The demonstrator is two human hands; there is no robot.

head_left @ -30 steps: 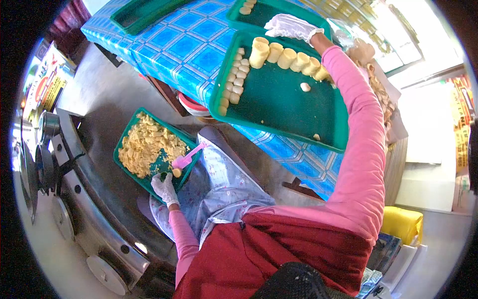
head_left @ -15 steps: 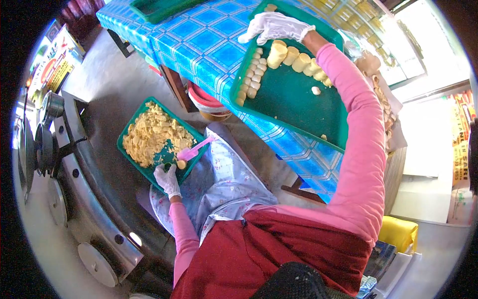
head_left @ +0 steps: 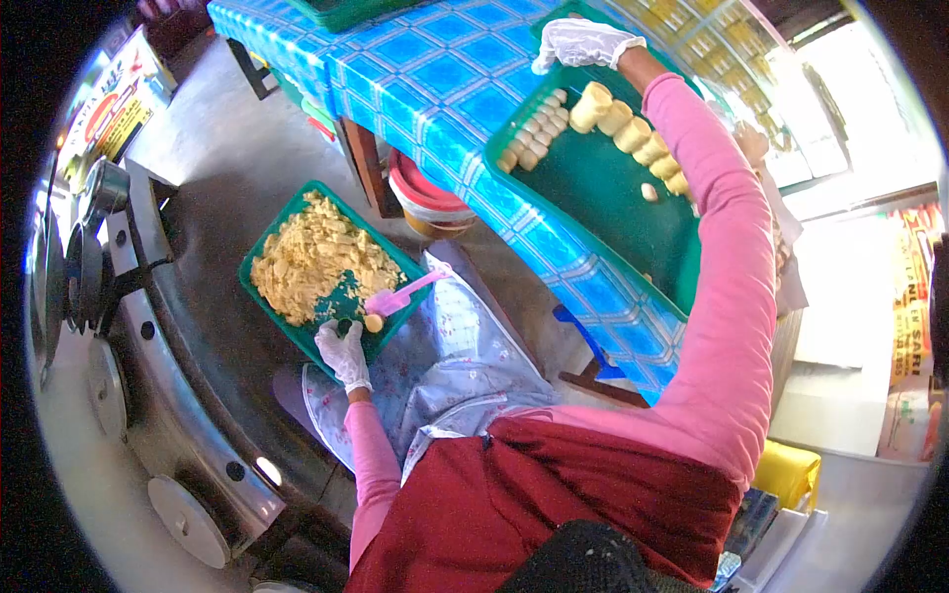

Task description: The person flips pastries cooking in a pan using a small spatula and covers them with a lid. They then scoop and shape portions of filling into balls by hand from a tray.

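My left hand [head_left: 342, 354], in a thin white glove, is at the near edge of a green tray [head_left: 259, 280]. Its fingers are curled at a small dark gap or object that I cannot make out. Yellowish crumbly dough [head_left: 321, 257] fills much of this tray. Beside that hand are a small round dough piece [head_left: 373, 323] and a pink scoop [head_left: 400, 295]. My right hand [head_left: 588, 42], gloved too, reaches over the far end of a second green tray [head_left: 613, 237], fingers stretched out. Below it are yellow dough cylinders [head_left: 633, 134] and rows of small pale balls [head_left: 534, 133].
A blue checked cloth [head_left: 425, 99] covers the table. Under it stands a bucket with a red lid [head_left: 425, 188]. A metal stove with lids [head_left: 188, 519] is at the left. A display case [head_left: 732, 79] is behind the right tray, and a yellow bundle [head_left: 786, 469] at the right.
The view has shifted, so the trays appear a little further right. My right hand remains at the far end of the table tray, its fingers slightly more bent. My left hand stays at the dough tray.
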